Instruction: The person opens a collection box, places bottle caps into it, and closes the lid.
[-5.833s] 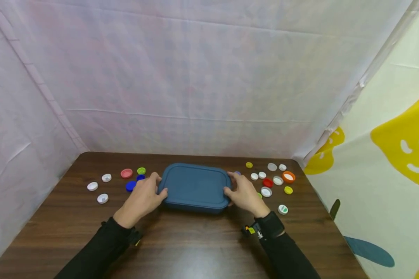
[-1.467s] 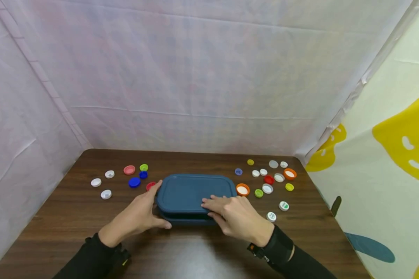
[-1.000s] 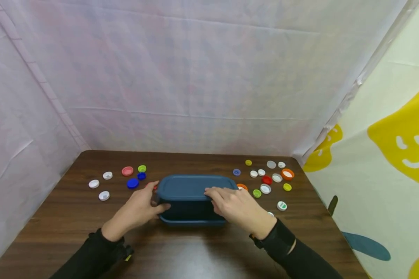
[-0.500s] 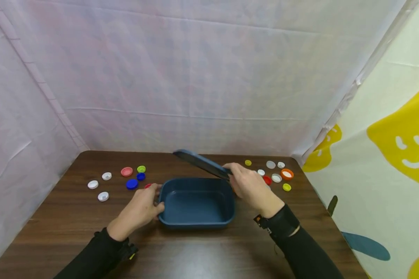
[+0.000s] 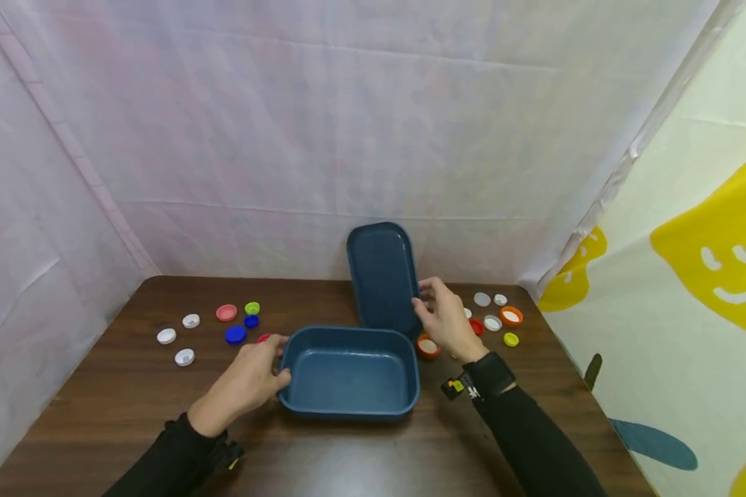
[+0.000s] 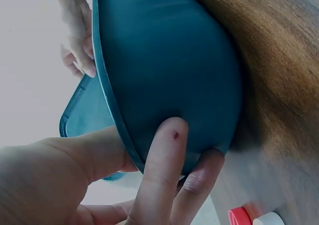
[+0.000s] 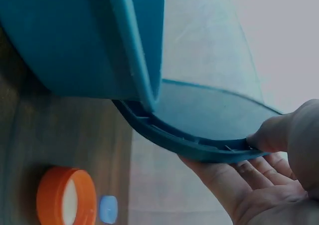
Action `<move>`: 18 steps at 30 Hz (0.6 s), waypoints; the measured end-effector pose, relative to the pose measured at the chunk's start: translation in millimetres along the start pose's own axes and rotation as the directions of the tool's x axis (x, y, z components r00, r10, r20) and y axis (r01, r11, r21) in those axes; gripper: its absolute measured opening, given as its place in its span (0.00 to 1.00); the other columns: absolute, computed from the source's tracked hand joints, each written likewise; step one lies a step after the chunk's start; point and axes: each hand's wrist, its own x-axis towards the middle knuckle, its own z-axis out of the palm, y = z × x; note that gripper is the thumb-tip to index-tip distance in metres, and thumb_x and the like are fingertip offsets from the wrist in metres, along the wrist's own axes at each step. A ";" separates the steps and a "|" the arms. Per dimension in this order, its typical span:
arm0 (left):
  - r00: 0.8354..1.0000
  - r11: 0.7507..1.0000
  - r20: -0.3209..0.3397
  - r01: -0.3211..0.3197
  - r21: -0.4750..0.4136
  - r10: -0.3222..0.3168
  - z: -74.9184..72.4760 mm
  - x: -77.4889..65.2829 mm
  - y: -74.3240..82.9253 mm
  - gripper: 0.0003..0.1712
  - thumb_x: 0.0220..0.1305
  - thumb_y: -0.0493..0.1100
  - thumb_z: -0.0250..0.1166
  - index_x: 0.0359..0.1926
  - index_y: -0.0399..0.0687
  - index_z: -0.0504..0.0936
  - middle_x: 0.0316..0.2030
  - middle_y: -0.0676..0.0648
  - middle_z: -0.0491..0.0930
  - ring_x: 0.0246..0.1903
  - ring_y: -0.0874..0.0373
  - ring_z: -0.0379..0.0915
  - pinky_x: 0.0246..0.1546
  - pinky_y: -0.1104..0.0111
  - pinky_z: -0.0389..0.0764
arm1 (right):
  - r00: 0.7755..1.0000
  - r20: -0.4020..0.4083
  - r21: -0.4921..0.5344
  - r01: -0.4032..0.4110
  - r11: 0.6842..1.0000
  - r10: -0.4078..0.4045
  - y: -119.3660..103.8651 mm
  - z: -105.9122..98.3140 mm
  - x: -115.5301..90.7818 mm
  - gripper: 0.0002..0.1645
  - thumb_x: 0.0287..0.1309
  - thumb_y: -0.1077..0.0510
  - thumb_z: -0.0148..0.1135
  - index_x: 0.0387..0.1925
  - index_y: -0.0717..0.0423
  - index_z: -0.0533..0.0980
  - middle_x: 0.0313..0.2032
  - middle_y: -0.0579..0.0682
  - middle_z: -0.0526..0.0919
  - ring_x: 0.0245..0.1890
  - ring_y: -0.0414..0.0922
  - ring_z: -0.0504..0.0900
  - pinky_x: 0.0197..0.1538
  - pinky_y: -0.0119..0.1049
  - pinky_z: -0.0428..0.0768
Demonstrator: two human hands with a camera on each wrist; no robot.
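Observation:
A dark blue rectangular plastic box [image 5: 348, 383] stands uncovered on the wooden table, with nothing inside it. My left hand [image 5: 249, 379] grips its left end; in the left wrist view the fingers press the outer wall [image 6: 169, 60] while the thumb goes behind the rim. Behind the box, the matching lid [image 5: 382, 276] stands nearly upright, inner side towards me. My right hand [image 5: 449, 317] pinches its right edge. The right wrist view has the thumb on the lid's grooved inner rim [image 7: 184, 145] and the fingers beneath. The lid's lower end is close behind the box rim.
Loose bottle caps lie left of the box, among them a blue cap [image 5: 235, 335] and a pink cap [image 5: 226, 313]. More are at the right, including an orange cap [image 5: 428, 346] near the box corner. A white cloth wall [image 5: 255, 138] rises behind the table [image 5: 118, 414].
The right hand has lifted the lid off the box and swung it up behind, turning it upright. The left hand has kept hold of the box's left end. The box now shows its inside.

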 end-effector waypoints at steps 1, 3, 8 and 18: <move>1.000 1.000 0.001 0.004 -0.004 -0.004 0.2 -0.2 -0.4 0.38 0.76 0.32 0.76 0.80 0.27 0.73 0.61 0.29 0.89 0.31 0.60 0.85 0.26 0.68 0.90 | 1.000 0.000 0.004 -0.006 1.000 0.006 1.3 0.7 1.9 0.19 0.82 0.67 0.67 0.68 0.67 0.77 0.57 0.68 0.93 0.54 0.61 0.96 0.57 0.53 0.96; 1.000 1.000 0.005 0.010 -0.012 -0.010 0.1 -0.8 -0.6 0.37 0.76 0.32 0.76 0.80 0.27 0.73 0.60 0.29 0.89 0.31 0.59 0.85 0.26 0.68 0.91 | 1.000 -0.007 -0.007 0.006 1.000 -0.006 2.6 0.4 8.4 0.19 0.82 0.68 0.67 0.67 0.67 0.79 0.56 0.68 0.93 0.55 0.62 0.96 0.59 0.55 0.96; 1.000 1.000 0.006 0.020 -0.013 -0.020 -0.2 -1.8 -0.7 0.37 0.76 0.32 0.75 0.80 0.27 0.73 0.60 0.29 0.89 0.29 0.59 0.85 0.26 0.68 0.91 | 0.996 0.035 -0.076 0.084 0.994 -0.081 0.9 -6.1 36.7 0.17 0.82 0.67 0.67 0.67 0.65 0.84 0.55 0.65 0.95 0.54 0.61 0.97 0.59 0.57 0.95; 1.000 1.000 -0.006 -0.011 0.001 0.011 0.4 -1.3 -1.1 0.37 0.76 0.32 0.75 0.80 0.27 0.74 0.59 0.29 0.90 0.28 0.60 0.85 0.25 0.68 0.90 | 0.967 0.253 -0.176 0.059 0.983 -0.013 1.7 -4.6 88.4 0.18 0.85 0.63 0.67 0.68 0.60 0.89 0.59 0.63 0.95 0.57 0.61 0.95 0.62 0.58 0.93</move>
